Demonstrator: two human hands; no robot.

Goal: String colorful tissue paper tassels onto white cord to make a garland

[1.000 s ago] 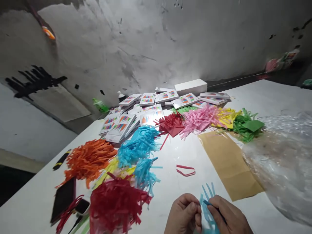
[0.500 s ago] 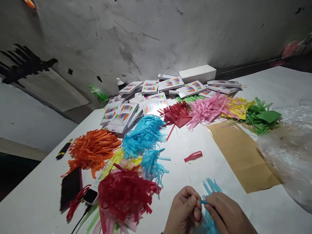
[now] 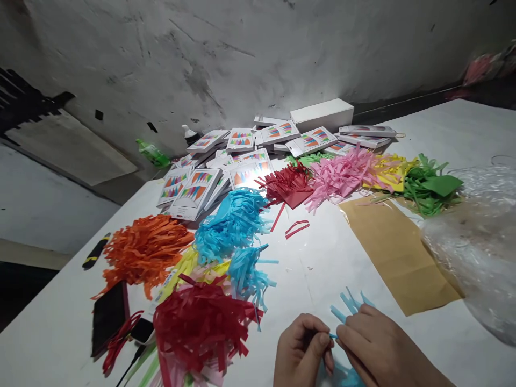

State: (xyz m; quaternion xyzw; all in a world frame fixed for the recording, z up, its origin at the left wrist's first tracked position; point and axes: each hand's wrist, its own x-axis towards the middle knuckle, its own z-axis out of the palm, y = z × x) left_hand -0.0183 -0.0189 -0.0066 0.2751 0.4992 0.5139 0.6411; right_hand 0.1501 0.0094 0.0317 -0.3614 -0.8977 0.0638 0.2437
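Just in front of me I pinch the twisted middle of a light blue tissue paper tassel point(image 3: 347, 305) between my two hands. The fingertips of my left hand point(image 3: 303, 349) close on one end of the twist. Close beside it, my right hand point(image 3: 374, 339) grips the tassel with fingers curled over it. Fringe strips stick out beyond my right hand and hang below it, and the rest is covered by my fingers. A narrow looped red paper strip point(image 3: 297, 229) lies farther out on the white table point(image 3: 290, 285).
Fringed paper bundles lie leftward: orange point(image 3: 147, 247), blue point(image 3: 231, 223) and dark red point(image 3: 203, 322). A phone point(image 3: 109, 318) is at their left. Printed boxes point(image 3: 195, 188) pile up by the wall. Brown paper point(image 3: 397, 258) and clear plastic point(image 3: 475, 258) lie at right.
The red paper strip has shifted away from me and to the left, and now lies as an open loop. Both hands stay pinched on the blue tassel, closer together. The view has shifted slightly.
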